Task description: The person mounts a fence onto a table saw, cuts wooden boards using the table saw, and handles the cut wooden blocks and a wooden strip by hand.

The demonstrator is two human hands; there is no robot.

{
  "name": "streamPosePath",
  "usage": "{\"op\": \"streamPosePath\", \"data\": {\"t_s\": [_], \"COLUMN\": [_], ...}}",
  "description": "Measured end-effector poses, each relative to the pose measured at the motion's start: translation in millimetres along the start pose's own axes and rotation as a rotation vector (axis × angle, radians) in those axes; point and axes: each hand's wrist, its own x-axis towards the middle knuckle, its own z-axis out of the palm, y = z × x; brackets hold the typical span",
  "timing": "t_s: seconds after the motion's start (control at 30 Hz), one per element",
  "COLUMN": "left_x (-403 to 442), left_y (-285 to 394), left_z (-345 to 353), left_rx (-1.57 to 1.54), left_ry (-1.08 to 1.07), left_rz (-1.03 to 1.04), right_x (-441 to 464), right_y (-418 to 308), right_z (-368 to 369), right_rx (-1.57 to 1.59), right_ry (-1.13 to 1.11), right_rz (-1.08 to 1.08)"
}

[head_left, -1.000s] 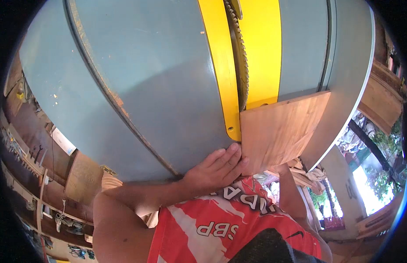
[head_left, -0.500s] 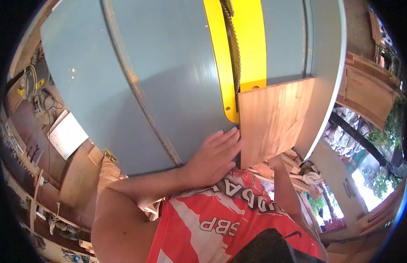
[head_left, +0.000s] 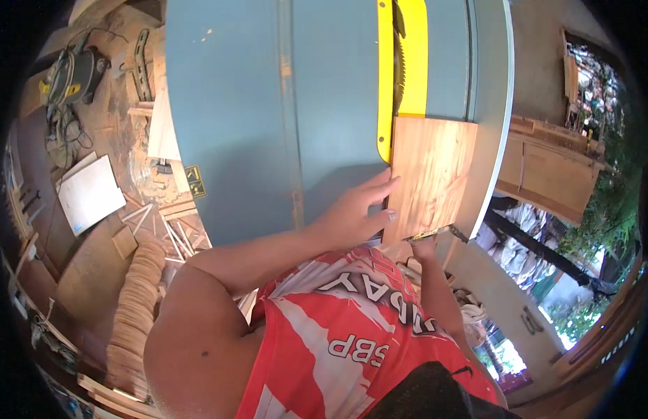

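I steady the flat brown wooden board [head_left: 434,171], likely stiff, at its edge, left hand [head_left: 362,208] spread, ungripping; right hand's grip [head_left: 423,247] unclear.

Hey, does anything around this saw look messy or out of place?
Mainly the clutter left of the saw table: a white panel lies crooked, and a loose cord tangles beside what looks like a power tool. Pale flecks dot the saw table, perhaps stray debris. The wooden board shows no obvious damage.
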Motion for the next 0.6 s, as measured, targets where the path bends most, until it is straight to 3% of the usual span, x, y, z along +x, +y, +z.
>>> {"op": "streamPosePath", "data": {"t_s": [0.03,0.1,0.2,0.23,0.3,0.33,0.43,0.6], "left_x": [-1,-1,3,4,8,10,14,21], "left_y": [1,3,6,7,15,17,19,7], "left_z": [0,-3,-7,-10,-17,-20,-31,-37], "left_rx": [-0.006,0.262,0.313,0.301,0.191,0.180,0.131,-0.249], "left_ry": [0.013,-0.046,-0.062,-0.061,-0.099,-0.104,-0.007,-0.113], "left_rz": [0.008,0.027,0.032,0.030,-0.054,-0.055,0.029,-0.158], "right_x": [1,1,-4,-4,-3,-4,-5,-15], "right_y": [-1,-4,2,5,0,-1,-8,-12], "right_z": [0,2,1,-2,-7,-7,-8,-9], "right_rx": [-0.013,0.287,0.436,0.427,-0.008,-0.073,-0.035,0.004], "right_ry": [-0.005,-0.060,-0.116,-0.115,-0.111,-0.096,-0.068,-0.047], "right_rz": [-0.009,0.089,0.208,0.215,0.172,0.161,0.179,0.265]}}
